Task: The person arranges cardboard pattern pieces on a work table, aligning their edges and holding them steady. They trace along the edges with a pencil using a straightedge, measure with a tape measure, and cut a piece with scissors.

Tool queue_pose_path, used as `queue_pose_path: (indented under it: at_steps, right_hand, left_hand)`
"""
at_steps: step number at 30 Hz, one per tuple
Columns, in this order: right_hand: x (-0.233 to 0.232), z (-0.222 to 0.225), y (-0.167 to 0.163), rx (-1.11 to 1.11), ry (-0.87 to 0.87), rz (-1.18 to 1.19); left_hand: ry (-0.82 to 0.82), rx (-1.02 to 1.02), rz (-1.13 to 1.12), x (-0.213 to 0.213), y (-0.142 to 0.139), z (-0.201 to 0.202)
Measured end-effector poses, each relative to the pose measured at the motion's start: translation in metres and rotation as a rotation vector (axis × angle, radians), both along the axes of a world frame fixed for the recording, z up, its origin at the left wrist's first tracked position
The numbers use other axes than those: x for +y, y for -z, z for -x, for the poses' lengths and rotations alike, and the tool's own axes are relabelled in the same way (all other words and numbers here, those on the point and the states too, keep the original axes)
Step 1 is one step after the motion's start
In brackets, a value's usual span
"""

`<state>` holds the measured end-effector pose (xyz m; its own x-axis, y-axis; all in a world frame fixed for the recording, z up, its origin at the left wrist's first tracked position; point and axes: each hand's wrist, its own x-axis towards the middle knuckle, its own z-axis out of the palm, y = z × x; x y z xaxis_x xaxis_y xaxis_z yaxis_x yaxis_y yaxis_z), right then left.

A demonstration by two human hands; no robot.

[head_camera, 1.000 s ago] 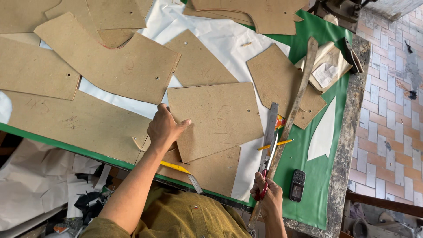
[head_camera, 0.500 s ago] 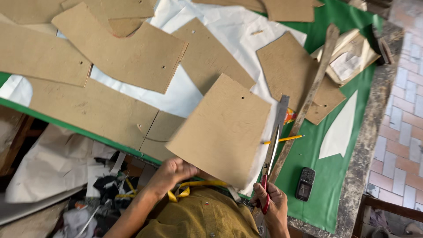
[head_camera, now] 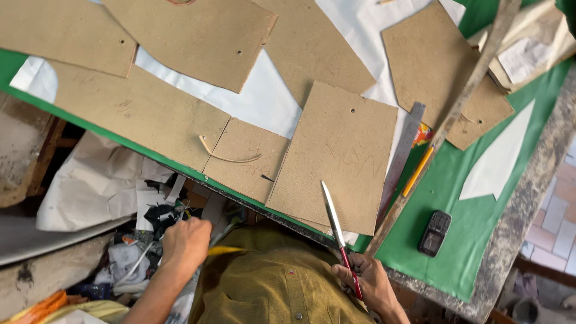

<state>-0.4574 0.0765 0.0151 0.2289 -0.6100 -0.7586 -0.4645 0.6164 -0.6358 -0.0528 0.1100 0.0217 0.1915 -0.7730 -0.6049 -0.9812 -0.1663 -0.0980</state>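
Head view: both hands low, below the table edge.
I see the right hand gripping scissors, blades lying on a cardboard sheet. Left hand closed over scraps; I cannot tell what it holds.

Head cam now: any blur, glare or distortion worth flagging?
Head view: soft, even daylight, no hard shadows; white sheet slightly bright, not blown out. Cardboard pieces sharp, pencil marks legible. Left hand slightly soft, right hand and scissors clear. Wide-angle tilt: table edge runs diagonally.
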Motion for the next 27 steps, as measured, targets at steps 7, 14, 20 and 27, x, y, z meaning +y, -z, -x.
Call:
queue_pose_path:
  at_steps: [7, 14, 20, 27]
  right_hand:
    - [0.047, -0.011, -0.009, 0.090, -0.010, -0.080]
    - [0.102, -0.016, -0.026, -0.081, 0.141, -0.021]
    - [0.116, -0.034, -0.016, -0.342, 0.277, -0.042]
    - [0.115, -0.051, 0.008, -0.430, 0.373, 0.031]
  left_hand:
    - [-0.251, 0.682, 0.449, -0.054, 0.000, 0.042]
    - [-0.410, 0.846, 0.361, -0.063, 0.013, 0.058]
    - [-0.313, 1.017, 0.257, -0.065, 0.021, 0.074]
    - [-0.349, 0.939, 0.296, -0.058, 0.021, 0.051]
